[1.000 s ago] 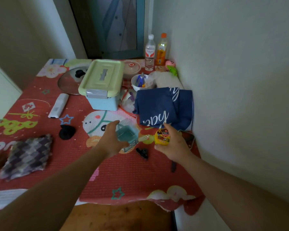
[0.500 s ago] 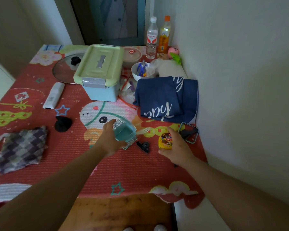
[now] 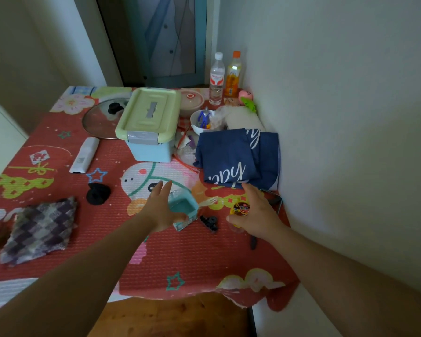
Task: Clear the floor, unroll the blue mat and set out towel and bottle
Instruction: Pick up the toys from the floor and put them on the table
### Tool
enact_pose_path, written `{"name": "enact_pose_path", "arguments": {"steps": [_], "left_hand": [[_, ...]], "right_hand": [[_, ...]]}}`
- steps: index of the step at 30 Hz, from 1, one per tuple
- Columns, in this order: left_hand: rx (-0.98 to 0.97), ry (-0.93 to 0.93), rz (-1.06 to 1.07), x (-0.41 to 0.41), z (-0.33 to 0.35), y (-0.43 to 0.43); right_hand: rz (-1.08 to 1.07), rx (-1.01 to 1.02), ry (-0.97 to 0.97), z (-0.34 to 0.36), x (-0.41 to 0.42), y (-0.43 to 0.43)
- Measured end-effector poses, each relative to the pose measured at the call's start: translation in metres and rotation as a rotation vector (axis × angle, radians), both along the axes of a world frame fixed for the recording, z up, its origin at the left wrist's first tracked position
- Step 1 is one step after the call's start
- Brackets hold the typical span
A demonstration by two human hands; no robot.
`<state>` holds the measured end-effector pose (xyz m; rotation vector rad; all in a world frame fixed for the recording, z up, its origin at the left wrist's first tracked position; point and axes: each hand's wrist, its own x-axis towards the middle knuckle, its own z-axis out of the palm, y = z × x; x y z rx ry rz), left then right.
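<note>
Head view: both hands are released, the left hand against a teal box, the right hand beside a yellow tin on the tabletop. The water bottle stands far beyond them. This looks like clutter-clearing; next comes fetching the unseen mat

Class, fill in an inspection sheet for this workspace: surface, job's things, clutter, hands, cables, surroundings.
Surface: red patterned cover, crowded.
Job's things: clear bottle and orange bottle upright in the far corner; checked cloth at left; blue mat not seen.
Clutter: lidded storage box, glass lid, remote, navy cloth, teal box, yellow tin.
Hands: left hand open at teal box; right hand open beside tin.
Cables: thin red cord near storage box.
Surroundings: white wall right, door behind.
</note>
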<state>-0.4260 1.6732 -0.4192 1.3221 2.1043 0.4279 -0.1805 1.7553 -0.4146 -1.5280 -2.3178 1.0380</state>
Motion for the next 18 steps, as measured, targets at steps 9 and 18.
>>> {"name": "enact_pose_path", "arguments": {"steps": [9,18], "left_hand": [[0.095,0.002,-0.048,0.003,0.07,-0.022],[0.263,-0.008,0.044,0.038,0.146,-0.118]], "right_hand": [[-0.034,0.093,0.046,0.071,0.0,-0.027],[0.039,0.225,0.077,0.138,0.026,-0.085]]}}
